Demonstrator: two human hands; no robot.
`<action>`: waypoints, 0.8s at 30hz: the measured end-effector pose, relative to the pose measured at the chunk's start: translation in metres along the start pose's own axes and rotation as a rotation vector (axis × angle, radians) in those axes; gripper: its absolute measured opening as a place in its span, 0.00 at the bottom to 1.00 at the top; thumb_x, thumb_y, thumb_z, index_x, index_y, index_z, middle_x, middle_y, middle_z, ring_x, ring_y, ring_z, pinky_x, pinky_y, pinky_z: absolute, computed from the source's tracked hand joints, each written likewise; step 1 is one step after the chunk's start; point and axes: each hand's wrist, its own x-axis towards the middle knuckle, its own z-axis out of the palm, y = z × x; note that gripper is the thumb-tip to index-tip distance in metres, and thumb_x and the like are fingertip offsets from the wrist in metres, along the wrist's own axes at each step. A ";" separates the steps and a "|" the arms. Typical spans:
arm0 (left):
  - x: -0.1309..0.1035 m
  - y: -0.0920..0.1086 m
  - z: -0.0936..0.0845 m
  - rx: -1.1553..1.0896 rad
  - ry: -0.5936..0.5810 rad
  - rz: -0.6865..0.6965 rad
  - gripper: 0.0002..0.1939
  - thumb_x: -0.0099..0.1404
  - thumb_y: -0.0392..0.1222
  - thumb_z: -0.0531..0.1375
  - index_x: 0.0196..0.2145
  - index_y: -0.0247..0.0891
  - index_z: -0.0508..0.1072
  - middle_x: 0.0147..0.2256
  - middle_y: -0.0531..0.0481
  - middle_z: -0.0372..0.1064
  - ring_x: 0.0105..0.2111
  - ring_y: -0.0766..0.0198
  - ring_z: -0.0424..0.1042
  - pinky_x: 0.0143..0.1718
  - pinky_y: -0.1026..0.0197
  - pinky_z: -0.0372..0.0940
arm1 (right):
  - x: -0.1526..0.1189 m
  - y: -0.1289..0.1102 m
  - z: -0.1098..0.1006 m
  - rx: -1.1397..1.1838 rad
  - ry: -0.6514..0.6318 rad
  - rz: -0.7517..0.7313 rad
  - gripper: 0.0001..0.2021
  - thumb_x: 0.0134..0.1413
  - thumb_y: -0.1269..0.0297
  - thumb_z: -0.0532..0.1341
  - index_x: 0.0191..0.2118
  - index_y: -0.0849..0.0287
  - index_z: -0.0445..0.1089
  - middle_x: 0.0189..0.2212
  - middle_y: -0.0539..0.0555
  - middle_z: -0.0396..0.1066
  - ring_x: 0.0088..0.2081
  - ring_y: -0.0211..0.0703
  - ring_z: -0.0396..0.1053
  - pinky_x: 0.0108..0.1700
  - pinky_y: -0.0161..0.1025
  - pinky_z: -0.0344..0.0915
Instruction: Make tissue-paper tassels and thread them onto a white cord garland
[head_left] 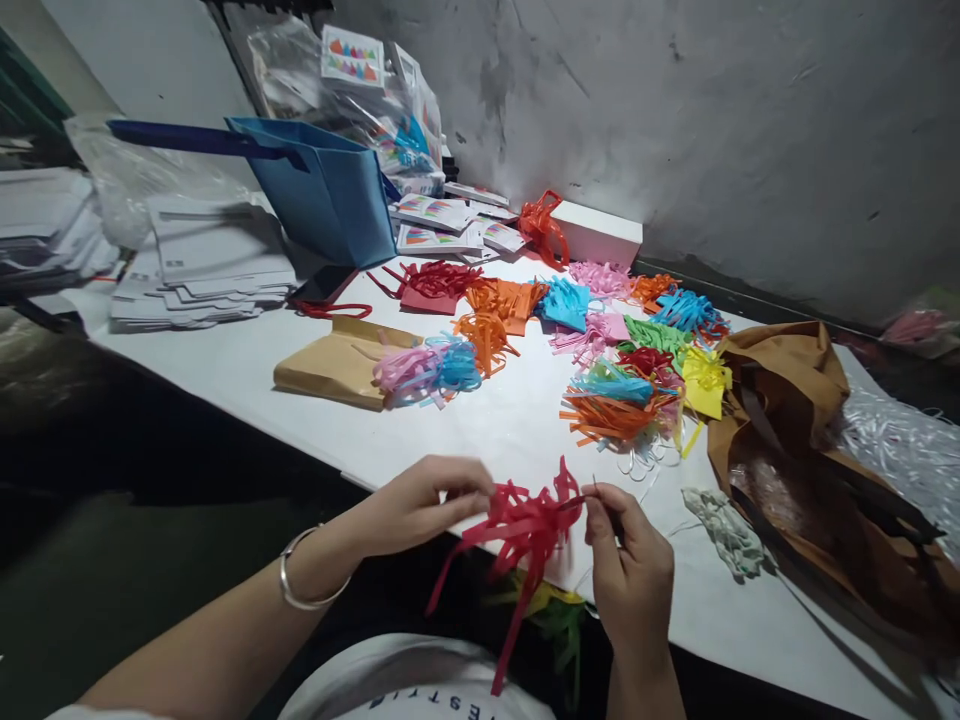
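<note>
A red tassel of thin paper-like strips (529, 525) hangs between my two hands at the table's front edge, its loose ends dangling below. My left hand (427, 505), with a silver bangle on the wrist, has thumb and fingertips closed at the tassel's left side. On the other side, my right hand (634, 560) pinches the tassel's narrow end between thumb and forefinger. A thin pointed piece sticks up by these fingertips; I cannot make out what it is. Yellow and green strips (555, 610) hang beneath the red ones, by my lap.
Bundles of coloured tassels (622, 400) lie across the white table (517, 425). Left are a brown paper packet (330, 375), a blue bag (330, 190) and stacked white packets (217, 260). Right are a crumpled pale glove-like cloth (724, 530) and a brown bag (795, 450).
</note>
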 end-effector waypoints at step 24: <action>0.016 0.010 0.068 -0.578 0.455 -0.420 0.10 0.54 0.41 0.69 0.31 0.33 0.77 0.29 0.50 0.73 0.30 0.66 0.68 0.34 0.65 0.64 | -0.036 -0.033 0.016 0.191 -0.125 0.363 0.13 0.60 0.54 0.60 0.34 0.58 0.75 0.17 0.46 0.64 0.18 0.33 0.60 0.20 0.30 0.55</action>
